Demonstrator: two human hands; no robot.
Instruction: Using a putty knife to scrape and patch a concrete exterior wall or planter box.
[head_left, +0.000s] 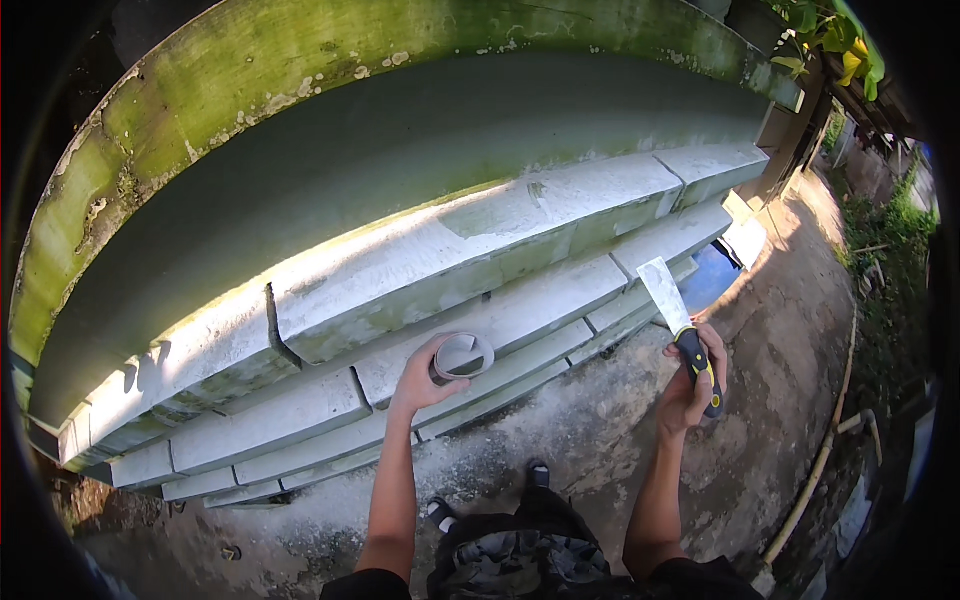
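Right hand (700,378) wrapped round the dark handle of a scraper (684,336), blade by the right end of the stacked slabs' (540,312) front edge; careless swing could chip a corner. Left hand (424,374) curled round grey cup (464,356) over that edge; tilting might spill contents, unclear here.

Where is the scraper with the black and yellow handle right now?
In the head view, right of centre, the scraper is held in the right hand, blade pointing up toward the pale stepped ledges.
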